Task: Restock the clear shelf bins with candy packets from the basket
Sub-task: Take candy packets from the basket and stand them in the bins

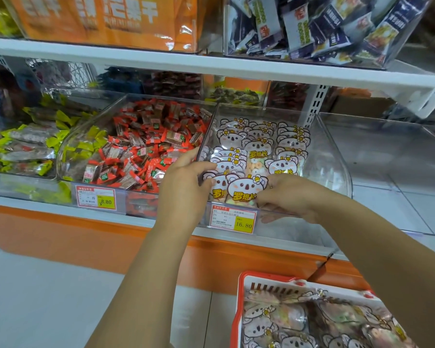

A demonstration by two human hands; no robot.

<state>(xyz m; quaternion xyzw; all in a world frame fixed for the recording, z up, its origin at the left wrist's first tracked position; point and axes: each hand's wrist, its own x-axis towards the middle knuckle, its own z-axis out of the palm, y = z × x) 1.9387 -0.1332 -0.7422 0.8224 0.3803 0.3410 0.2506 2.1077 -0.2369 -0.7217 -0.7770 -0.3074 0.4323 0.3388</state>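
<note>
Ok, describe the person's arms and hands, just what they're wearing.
Nothing worn shows. The left hand and right hand are bare: no gloves, rings, watch or bracelet in view, and no sleeve reaches into the frame on either arm.

The bin is clear hard plastic, glossy, with bright glints along its curved wall. The packets in it are shiny see-through film with printed fronts. The sweets in the next bin have crinkled, glinting red wrappers. The price tag looks like matt paper behind a clear plastic strip. The shelf is smooth white painted metal. The basket has a smooth red plastic rim. The floor is pale tile with a dull sheen.
</note>
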